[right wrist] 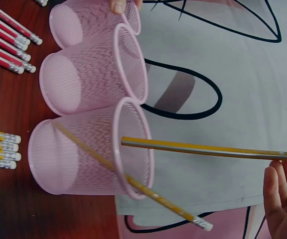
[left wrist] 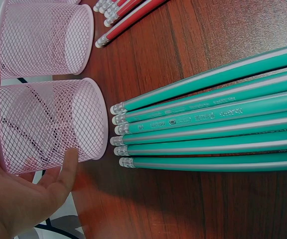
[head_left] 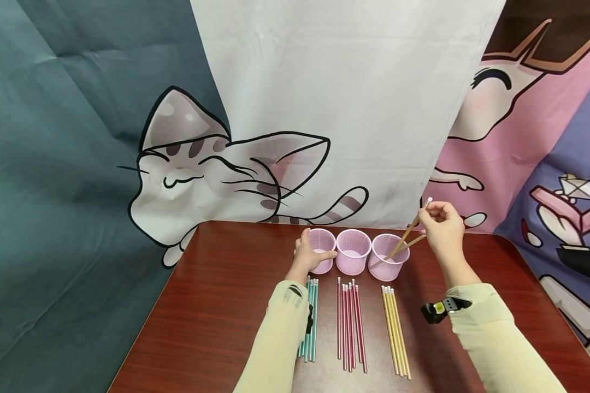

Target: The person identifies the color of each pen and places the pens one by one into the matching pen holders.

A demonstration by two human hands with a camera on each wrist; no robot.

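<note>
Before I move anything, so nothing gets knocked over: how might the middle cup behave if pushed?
The middle cup is probably light, since its walls are open mesh and nothing shows inside. Its even, round shape suggests stiffness. Pushed sideways, it might bump the left cup or right cup, standing close by.

Premises: a cloth-screened tabletop workspace; whether home, office or studio cannot be determined. Evidence noted: a creased fabric hanging (head_left: 354, 98) printed with a cartoon cat (head_left: 196, 191), directly behind a reddish-brown wooden table (head_left: 216, 305) bearing grouped pencils (left wrist: 203, 118) and a row of pink mesh cups (head_left: 352, 256)
</note>
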